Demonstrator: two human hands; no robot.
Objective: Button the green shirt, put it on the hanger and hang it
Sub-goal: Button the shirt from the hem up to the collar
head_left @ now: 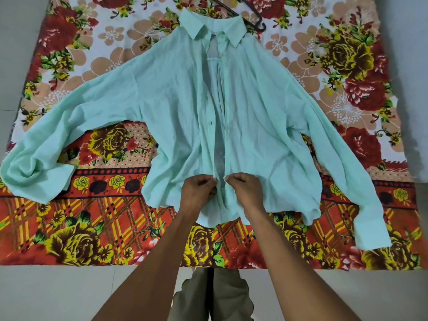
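A pale green shirt lies flat on a flowered cloth, front up, collar at the far end and both sleeves spread wide. Its front is parted down the middle from the chest to near the hem. My left hand pinches the left front edge near the hem. My right hand pinches the right front edge beside it, a narrow gap between the two hands. A dark hanger lies beyond the collar, partly hidden under it and cut off by the top of the view.
The flowered cloth covers a pale tiled floor. My legs in olive trousers stand at its near edge. Bare floor shows at both sides.
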